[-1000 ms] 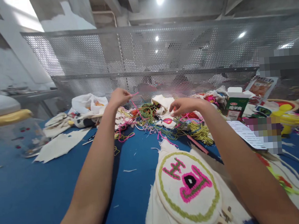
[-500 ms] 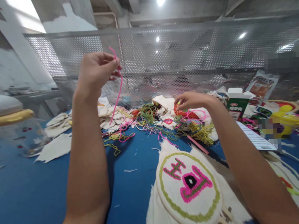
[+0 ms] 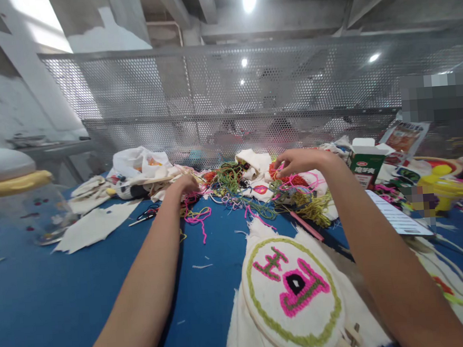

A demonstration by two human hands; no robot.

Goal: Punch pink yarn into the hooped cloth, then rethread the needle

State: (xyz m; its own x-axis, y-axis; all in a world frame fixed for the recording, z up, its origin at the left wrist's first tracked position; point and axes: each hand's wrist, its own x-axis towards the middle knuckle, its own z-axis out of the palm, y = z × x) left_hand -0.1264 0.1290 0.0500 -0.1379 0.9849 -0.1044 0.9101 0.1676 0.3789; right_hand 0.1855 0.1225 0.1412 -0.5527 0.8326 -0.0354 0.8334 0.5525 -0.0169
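Note:
My left hand (image 3: 185, 184) reaches low into the yarn heap, its fingers mostly hidden behind the back of the hand. Loose pink yarn (image 3: 198, 218) lies on the table just below it. Over the right part of the heap is my right hand (image 3: 300, 161), fingers bent down and closed around a bit of pink yarn by the orange yarn (image 3: 273, 170). Nearer to me lies an embroidery hoop (image 3: 245, 289) with white cloth, stitched with a green ring and pink, green and black shapes. A pink stick-like tool (image 3: 306, 225) rests beyond the hoop.
Scissors (image 3: 145, 215) and cloth scraps (image 3: 100, 227) lie at left, near a clear jar (image 3: 39, 208) with a yellow rim. At right are a green-and-white box (image 3: 367, 161), a phone (image 3: 399, 214) and a yellow container (image 3: 442, 190). A perforated metal screen (image 3: 218, 90) stands behind.
My left hand has come down from high up, where it held a pink strand, to the heap. The scissors now show. My right hand has barely moved.

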